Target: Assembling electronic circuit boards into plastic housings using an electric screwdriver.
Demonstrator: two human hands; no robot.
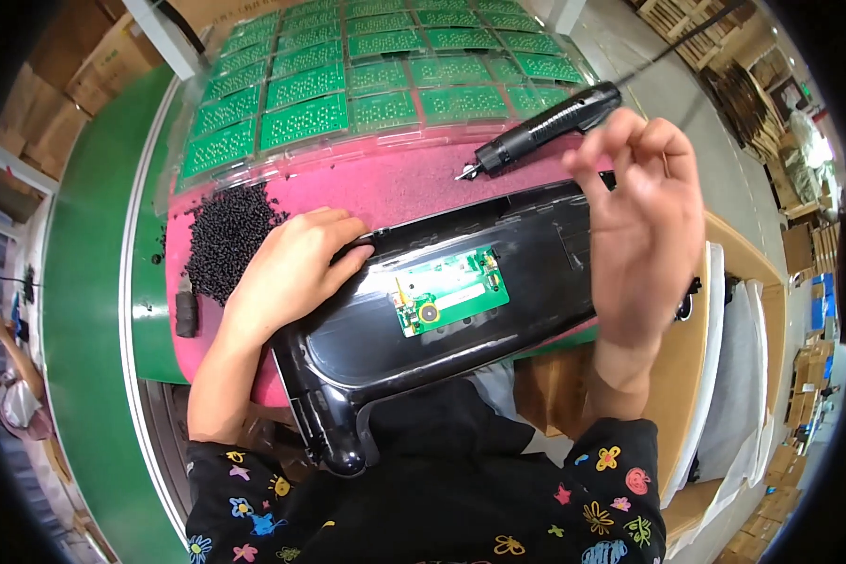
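Nearest the person, below both hands, a glossy black plastic housing [461, 310] lies across the lap edge of the tabletop, its narrow rounded end pointing down toward the flower-printed black sleeves. A small green circuit board [451, 293] sits in a recess in the middle of the housing, between the two hands, with a round gold part at its left end.

The left hand [287, 273] rests palm down on the upper left edge of the housing, fingers curled over the rim; its grip presses the housing flat and holds nothing else. The right hand [644, 226] hovers over the right end of the housing with fingers loosely spread; its grip is open and empty.

Just beyond the right hand's fingertips lies a black electric screwdriver [545, 127], tip pointing left, resting on the pink foam mat [385, 183] that covers the tabletop under the housing. To the left of the left hand, a heap of small black screws [226, 235] sits on the same mat.

Farthest away, past the mat, clear trays of green circuit boards [367, 70] lie in rows.
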